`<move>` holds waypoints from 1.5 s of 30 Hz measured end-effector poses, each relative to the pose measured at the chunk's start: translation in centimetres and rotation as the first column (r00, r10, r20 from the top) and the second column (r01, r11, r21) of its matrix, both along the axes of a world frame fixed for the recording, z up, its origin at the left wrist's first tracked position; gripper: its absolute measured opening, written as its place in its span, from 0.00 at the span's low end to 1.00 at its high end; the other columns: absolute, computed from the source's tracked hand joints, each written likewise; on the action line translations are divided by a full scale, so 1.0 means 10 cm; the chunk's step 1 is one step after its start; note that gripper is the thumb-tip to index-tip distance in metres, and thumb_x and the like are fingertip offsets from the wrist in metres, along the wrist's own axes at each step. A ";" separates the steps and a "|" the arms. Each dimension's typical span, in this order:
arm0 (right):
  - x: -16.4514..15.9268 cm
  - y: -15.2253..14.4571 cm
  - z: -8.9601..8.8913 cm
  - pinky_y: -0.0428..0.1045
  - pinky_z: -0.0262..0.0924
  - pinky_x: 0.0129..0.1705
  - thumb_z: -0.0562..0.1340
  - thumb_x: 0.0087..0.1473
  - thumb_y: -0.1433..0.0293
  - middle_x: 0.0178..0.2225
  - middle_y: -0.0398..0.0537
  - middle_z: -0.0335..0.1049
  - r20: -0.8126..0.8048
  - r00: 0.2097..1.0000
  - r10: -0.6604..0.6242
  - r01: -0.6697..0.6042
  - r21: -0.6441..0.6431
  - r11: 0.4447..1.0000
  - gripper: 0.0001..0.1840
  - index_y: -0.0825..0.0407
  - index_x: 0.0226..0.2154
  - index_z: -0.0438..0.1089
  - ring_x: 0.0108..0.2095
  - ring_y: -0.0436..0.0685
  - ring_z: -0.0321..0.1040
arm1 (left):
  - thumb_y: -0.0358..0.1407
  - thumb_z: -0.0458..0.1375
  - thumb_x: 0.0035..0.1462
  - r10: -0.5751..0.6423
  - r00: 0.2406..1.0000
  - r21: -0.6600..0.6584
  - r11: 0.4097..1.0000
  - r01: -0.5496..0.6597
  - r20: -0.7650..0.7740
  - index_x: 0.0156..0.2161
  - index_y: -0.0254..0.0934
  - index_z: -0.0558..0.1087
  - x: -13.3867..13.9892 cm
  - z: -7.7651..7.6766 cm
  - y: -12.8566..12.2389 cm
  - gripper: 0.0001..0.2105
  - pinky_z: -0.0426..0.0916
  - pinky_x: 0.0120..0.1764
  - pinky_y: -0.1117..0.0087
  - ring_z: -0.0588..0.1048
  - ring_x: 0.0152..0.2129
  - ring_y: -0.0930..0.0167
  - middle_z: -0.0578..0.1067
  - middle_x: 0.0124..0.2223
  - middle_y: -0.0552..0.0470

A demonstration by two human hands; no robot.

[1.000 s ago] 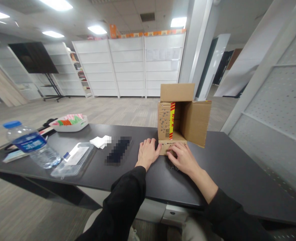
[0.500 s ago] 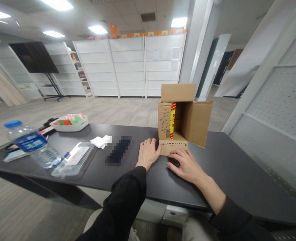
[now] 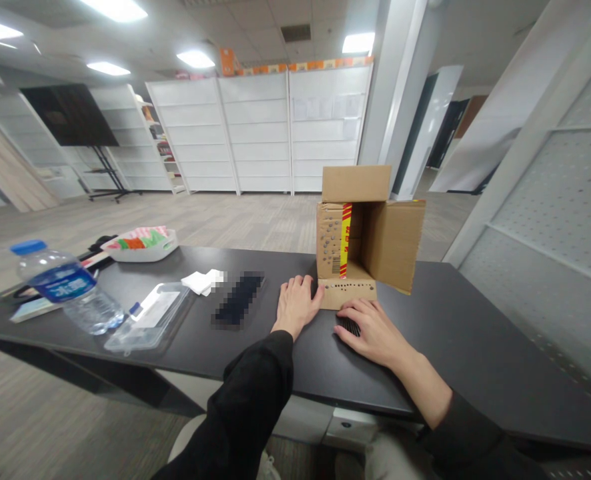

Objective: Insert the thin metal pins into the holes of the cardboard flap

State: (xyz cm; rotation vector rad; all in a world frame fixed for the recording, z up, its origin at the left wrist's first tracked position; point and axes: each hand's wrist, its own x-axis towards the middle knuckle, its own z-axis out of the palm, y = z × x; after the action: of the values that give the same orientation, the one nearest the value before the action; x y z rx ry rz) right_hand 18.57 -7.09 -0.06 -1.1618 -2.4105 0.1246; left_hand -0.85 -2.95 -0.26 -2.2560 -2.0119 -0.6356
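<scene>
A cardboard box (image 3: 328, 240) lies on its side with its mouth facing me and its flaps spread. Flat on the desk beside its left edge is my left hand (image 3: 295, 303), fingers stretched out, thumb at the lower flap (image 3: 348, 295). In front of that flap, my right hand (image 3: 373, 330) curves over a small dark thing with fine parallel ridges (image 3: 349, 325), like comb teeth. Thumb and fingers lie on either side of it, and most of it is hidden under the palm. Yellow and red tape (image 3: 345, 241) runs down the box's front.
Left on the dark desk (image 3: 475, 347) lie a pixelated dark flat object (image 3: 239, 299), white tissue (image 3: 201, 283), a clear plastic case (image 3: 150, 317) and a tilted water bottle (image 3: 70, 287). Behind them sits a white basket (image 3: 143, 253) of colourful items. A perforated panel (image 3: 560, 220) stands right.
Both hands and the box stay in place. A little more of the ridged thing shows between my right thumb and fingers.
</scene>
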 end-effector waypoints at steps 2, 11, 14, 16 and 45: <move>0.00 -0.01 0.01 0.56 0.54 0.48 0.62 0.58 0.62 0.42 0.50 0.72 0.002 1.000 0.002 -0.002 0.001 1.000 0.10 0.50 0.40 0.72 0.45 0.59 0.66 | 0.48 0.44 0.65 0.001 1.000 0.003 1.000 -0.001 0.001 0.47 0.38 0.70 0.00 0.00 0.00 0.19 0.59 0.51 0.61 0.70 0.47 0.62 0.74 0.46 0.44; 0.01 -0.03 0.04 0.56 0.52 0.49 0.62 0.54 0.64 0.43 0.50 0.71 0.036 0.999 0.022 -0.023 0.006 1.000 0.13 0.50 0.42 0.71 0.45 0.60 0.64 | 0.48 0.44 0.65 -0.010 1.000 0.036 0.999 0.011 -0.015 0.46 0.38 0.70 -0.01 -0.01 0.00 0.19 0.60 0.50 0.61 0.70 0.46 0.62 0.74 0.45 0.44; 0.01 -0.04 0.05 0.56 0.52 0.49 0.62 0.53 0.65 0.43 0.50 0.71 0.045 0.999 0.030 -0.030 0.006 1.000 0.13 0.50 0.42 0.71 0.44 0.60 0.64 | 0.48 0.44 0.65 -0.010 1.000 0.036 0.999 0.011 -0.015 0.46 0.38 0.70 -0.01 -0.01 0.00 0.19 0.60 0.50 0.61 0.71 0.46 0.62 0.74 0.45 0.44; 0.01 -0.04 0.05 0.56 0.52 0.49 0.62 0.52 0.65 0.43 0.50 0.71 0.048 0.998 0.036 -0.037 0.007 0.999 0.13 0.50 0.42 0.71 0.44 0.60 0.64 | 0.48 0.44 0.65 -0.010 1.000 0.030 1.000 0.010 -0.013 0.46 0.38 0.70 -0.01 0.00 -0.01 0.19 0.60 0.50 0.61 0.70 0.46 0.62 0.74 0.45 0.44; -0.01 -0.03 0.05 0.55 0.53 0.48 0.62 0.53 0.65 0.40 0.49 0.72 0.067 0.997 0.024 -0.027 0.032 0.999 0.11 0.49 0.40 0.71 0.43 0.60 0.65 | 0.48 0.44 0.65 -0.009 1.000 0.018 1.000 0.009 0.003 0.47 0.38 0.70 0.00 0.00 0.00 0.19 0.59 0.51 0.60 0.70 0.46 0.61 0.74 0.46 0.44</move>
State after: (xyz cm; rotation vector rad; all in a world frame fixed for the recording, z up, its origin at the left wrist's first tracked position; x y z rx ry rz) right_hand 18.46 -7.37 0.48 -1.1375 -2.4768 0.0544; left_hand -0.88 -2.93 -0.26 -2.2562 -1.9903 -0.6559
